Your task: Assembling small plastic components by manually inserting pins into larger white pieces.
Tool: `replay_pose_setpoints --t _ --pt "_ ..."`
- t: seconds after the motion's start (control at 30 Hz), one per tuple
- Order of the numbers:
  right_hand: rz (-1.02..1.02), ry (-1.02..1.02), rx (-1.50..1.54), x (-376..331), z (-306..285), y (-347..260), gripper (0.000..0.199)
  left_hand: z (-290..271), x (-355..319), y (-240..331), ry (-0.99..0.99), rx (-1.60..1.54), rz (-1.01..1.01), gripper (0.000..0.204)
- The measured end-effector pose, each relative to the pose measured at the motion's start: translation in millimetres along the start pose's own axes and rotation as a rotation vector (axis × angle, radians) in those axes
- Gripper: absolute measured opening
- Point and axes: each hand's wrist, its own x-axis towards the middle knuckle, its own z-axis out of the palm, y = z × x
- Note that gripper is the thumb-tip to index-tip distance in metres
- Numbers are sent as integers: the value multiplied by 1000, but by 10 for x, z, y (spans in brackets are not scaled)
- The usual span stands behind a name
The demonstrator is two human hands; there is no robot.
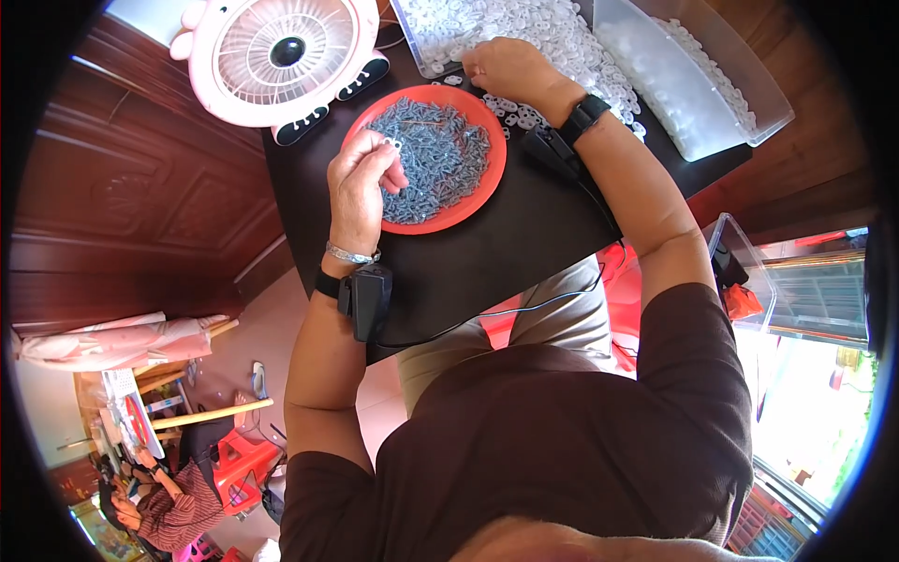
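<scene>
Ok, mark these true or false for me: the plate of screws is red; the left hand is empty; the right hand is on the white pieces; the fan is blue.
1. The plate holding the grey screws is red. True.
2. The left hand is empty. False: its fingertips pinch a small white piece.
3. The right hand rests on the pile of white plastic pieces. True.
4. The desk fan is blue. False: it is pink and white.

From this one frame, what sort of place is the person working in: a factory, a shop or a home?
Probably a home set up for piecework, not a factory. The person sits at a small black table beside dark carved wood panelling, with a pink desk fan on it, a red plate of small grey parts and clear bins of white pieces.
</scene>
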Motion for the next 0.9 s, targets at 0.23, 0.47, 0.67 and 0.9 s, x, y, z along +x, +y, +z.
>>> replay_pose_setpoints --t 0.23,0.47,0.67,0.9 --pt "43 4 187 10 -11 57 16 -14 -3 -15 -4 -21 -6 14" --pt "92 -76 603 30 -155 -118 24 -5 -9 26 43 -35 5 14" --pt "104 -275 1382 -23 -388 -650 22 -30 -15 17 -2 77 9 18" --pt "113 -324 1429 -50 -404 -837 21 -24 -26 21 8 109 7 17"
